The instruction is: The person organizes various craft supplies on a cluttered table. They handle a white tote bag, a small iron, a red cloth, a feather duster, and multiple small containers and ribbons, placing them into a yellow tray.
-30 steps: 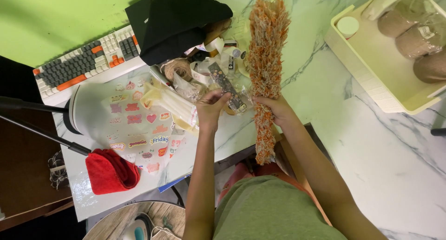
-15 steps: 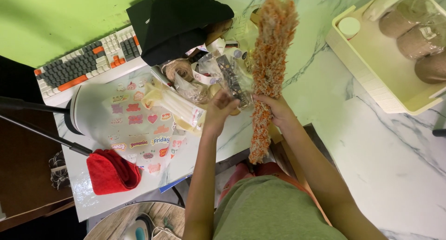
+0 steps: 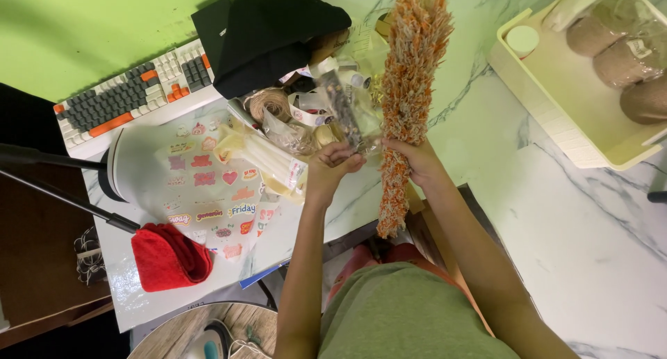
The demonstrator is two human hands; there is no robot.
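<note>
A long fluffy orange-and-cream strip of yarn fabric [image 3: 410, 74] hangs upright over the marble table [image 3: 486, 129], gripped around its middle by my right hand [image 3: 417, 161]. My left hand [image 3: 332, 166] is closed on a clear plastic packet [image 3: 347, 116] with dark contents, lifted just left of the strip. Right behind the hands lies a heap of clear craft packets, tape rolls and a coil of jute twine [image 3: 269, 103].
A black cloth [image 3: 274, 32] lies behind the heap. A grey, white and orange keyboard [image 3: 132, 95] sits at the left, beside a sticker sheet [image 3: 208, 185] and a red cloth [image 3: 170, 258]. A cream tray [image 3: 556, 102] holding brown rolls stands at the right.
The fluffy strip has shifted right and upward with my right hand. My left hand has lifted the clear packet up from the heap.
</note>
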